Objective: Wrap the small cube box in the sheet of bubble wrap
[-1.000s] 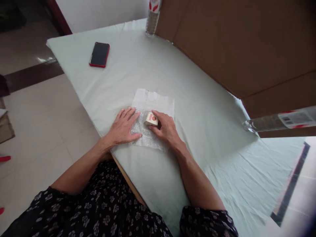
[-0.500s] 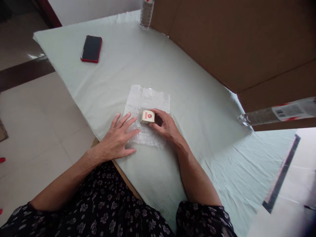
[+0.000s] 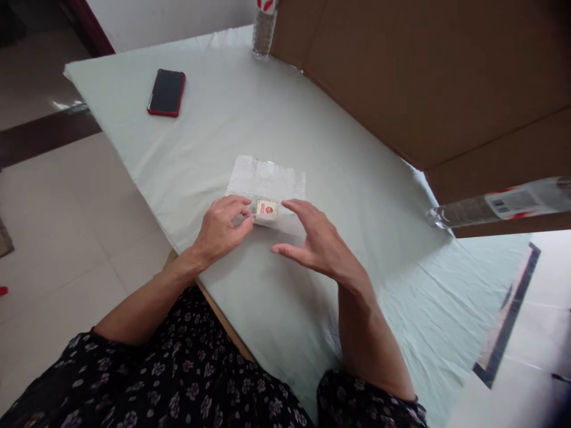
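A small cream box with red print (image 3: 267, 208) lies on a sheet of bubble wrap (image 3: 267, 177) on the table. The near edge of the wrap is raised and partly covers the front of the box. My left hand (image 3: 226, 224) pinches that edge between thumb and fingers, just left of the box. To the right of the box, my right hand (image 3: 312, 238) is open, thumb and fingers spread apart, its fingertips close to the wrap.
A phone in a red case (image 3: 166, 93) lies at the far left of the table (image 3: 214, 113). A large brown cardboard panel (image 3: 401, 77) stands along the right, with one clear bottle (image 3: 264, 32) at its far end and another (image 3: 499, 203) near its close end.
My right hand has let go of the box and opened. My left hand has moved right and taken hold of the wrap's near edge, which has come up toward the box.
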Demonstrator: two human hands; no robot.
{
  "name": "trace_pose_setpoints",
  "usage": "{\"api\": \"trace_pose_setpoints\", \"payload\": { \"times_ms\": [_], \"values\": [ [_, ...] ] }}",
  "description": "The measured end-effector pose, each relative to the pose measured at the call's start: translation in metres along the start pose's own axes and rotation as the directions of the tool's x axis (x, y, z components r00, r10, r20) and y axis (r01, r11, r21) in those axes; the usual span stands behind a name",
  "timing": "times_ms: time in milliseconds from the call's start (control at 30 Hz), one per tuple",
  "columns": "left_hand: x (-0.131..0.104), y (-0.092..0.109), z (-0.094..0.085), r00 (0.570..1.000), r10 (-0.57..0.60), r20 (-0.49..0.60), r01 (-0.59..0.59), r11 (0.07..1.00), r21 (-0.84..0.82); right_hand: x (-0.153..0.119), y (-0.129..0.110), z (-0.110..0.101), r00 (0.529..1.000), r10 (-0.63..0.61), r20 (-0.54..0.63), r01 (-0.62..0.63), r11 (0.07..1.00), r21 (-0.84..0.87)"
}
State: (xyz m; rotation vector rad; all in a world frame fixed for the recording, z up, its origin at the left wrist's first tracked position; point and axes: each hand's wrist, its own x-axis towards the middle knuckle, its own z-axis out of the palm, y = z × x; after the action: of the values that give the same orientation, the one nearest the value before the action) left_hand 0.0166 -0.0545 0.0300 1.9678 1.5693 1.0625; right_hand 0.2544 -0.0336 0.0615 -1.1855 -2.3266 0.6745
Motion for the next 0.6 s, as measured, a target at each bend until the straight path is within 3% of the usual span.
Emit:
{"api": "trace_pose_setpoints", "payload": {
  "times_ms": [100, 200, 400, 600],
  "values": [
    [0.013, -0.001, 0.005, 0.998, -0.054, 0.032, 0.056, 0.996, -0.067, 0.007, 0.007, 0.016, 0.984, 0.135, -0.119, -0.126, 0.989, 0.083],
    [0.020, -0.005, 0.010, 0.996, -0.052, 0.078, 0.061, 0.991, -0.115, 0.017, 0.019, 0.026, 0.961, 0.228, -0.158, -0.179, 0.944, 0.276],
    [0.029, -0.004, 0.018, 0.970, -0.203, 0.135, 0.235, 0.926, -0.295, 0.030, 0.038, 0.036, 0.946, 0.321, -0.051, -0.218, 0.742, 0.634],
    [0.022, 0.000, 0.019, 0.940, -0.287, 0.181, 0.339, 0.828, -0.447, 0.025, 0.035, 0.039, 0.938, 0.346, 0.014, -0.261, 0.681, 0.684]
  ]
}}
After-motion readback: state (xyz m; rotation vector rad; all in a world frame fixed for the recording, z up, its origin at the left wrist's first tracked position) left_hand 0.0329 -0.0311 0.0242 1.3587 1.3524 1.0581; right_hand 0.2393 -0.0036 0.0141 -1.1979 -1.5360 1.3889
